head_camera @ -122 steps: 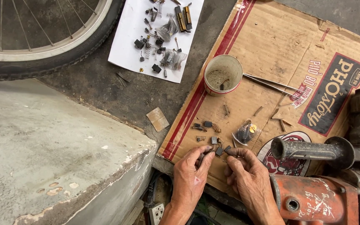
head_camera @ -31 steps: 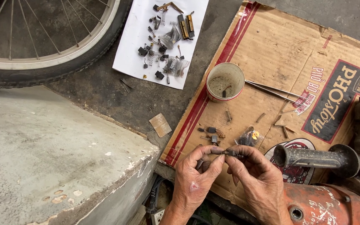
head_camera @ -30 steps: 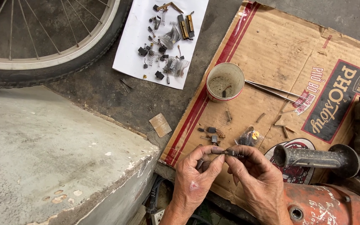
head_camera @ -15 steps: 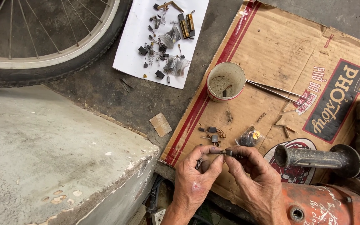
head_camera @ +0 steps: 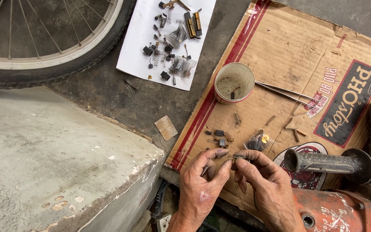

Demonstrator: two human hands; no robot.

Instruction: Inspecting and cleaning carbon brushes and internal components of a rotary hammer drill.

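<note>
My left hand (head_camera: 202, 184) and my right hand (head_camera: 265, 187) meet low in the head view, fingertips pinched together on a small spring with a dark part (head_camera: 236, 158). Just beyond the fingers, a few small carbon brushes and springs (head_camera: 220, 136) lie on the flattened cardboard box (head_camera: 288, 56), beside a small clear bag with something orange inside (head_camera: 257, 141). A short spring also shows under my left fingers.
A small round cup (head_camera: 233, 82) stands on the cardboard with long tweezers (head_camera: 284, 92) beside it. A white paper sheet (head_camera: 168, 38) farther back carries several small parts. A bicycle wheel (head_camera: 44, 51) lies top left, a concrete step (head_camera: 52, 163) left, an orange power tool (head_camera: 336, 197) right.
My hands stayed pinched on the small part with only slight finger shifts. The view has drifted a little, so everything sits slightly differently in frame.
</note>
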